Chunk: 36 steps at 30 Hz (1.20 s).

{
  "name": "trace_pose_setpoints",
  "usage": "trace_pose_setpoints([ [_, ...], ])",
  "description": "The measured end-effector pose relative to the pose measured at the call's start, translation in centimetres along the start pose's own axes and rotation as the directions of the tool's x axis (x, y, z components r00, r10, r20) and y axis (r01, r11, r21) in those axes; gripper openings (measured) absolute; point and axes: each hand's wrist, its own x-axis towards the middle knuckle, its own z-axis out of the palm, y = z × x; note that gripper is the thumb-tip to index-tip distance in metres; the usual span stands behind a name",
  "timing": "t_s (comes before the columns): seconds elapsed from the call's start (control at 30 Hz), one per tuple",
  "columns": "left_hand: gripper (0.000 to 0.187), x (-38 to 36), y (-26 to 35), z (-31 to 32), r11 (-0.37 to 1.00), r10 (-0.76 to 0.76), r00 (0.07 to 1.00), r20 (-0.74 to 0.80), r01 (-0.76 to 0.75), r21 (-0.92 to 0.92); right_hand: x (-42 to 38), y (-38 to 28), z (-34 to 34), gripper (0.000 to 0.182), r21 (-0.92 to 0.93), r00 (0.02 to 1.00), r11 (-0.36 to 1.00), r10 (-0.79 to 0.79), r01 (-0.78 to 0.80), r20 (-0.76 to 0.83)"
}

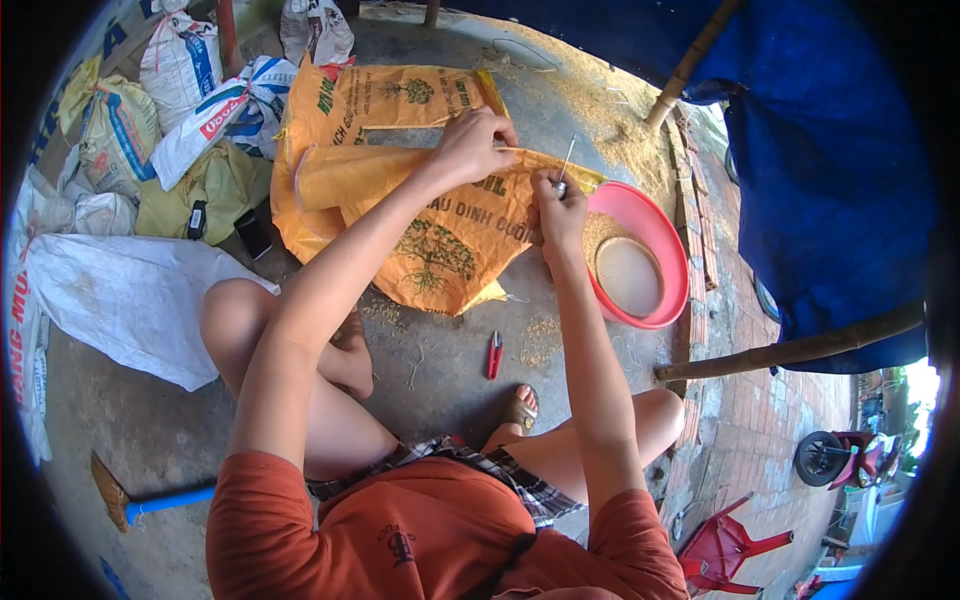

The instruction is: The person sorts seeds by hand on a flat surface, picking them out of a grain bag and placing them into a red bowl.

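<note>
My left hand (474, 146) is closed on the folded top edge of an orange woven sack (400, 180) printed with a tree and dark lettering. In my right hand (560, 212) is an awl-like tool (570, 155), its thin metal shaft pointing up and its handle mostly hidden by my fingers. That hand is beside the sack's right corner, next to a pink basin (676, 250) that holds a round sieve (628, 278) and grain. Red thread snips (494, 357) lie on the concrete floor in front of me.
Several stuffed sacks (185, 60) are piled at the upper left, with a phone (253, 235) near them. A white sack (130, 300) lies left of my knee. A blue-handled tool (170, 500) is lower left. Bamboo poles (800, 345) and a blue tarp (820, 180) stand right.
</note>
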Motion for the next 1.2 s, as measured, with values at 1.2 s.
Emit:
trace_pose_setpoints([
  [1.2, 0.015, -0.1, 0.9, 0.0, 0.990, -0.066, 0.997, -0.040, 0.060, -0.127, -0.5, 0.5, -0.1, 0.010, 0.550, 0.948, 0.773, 0.257, -0.317, 0.186],
])
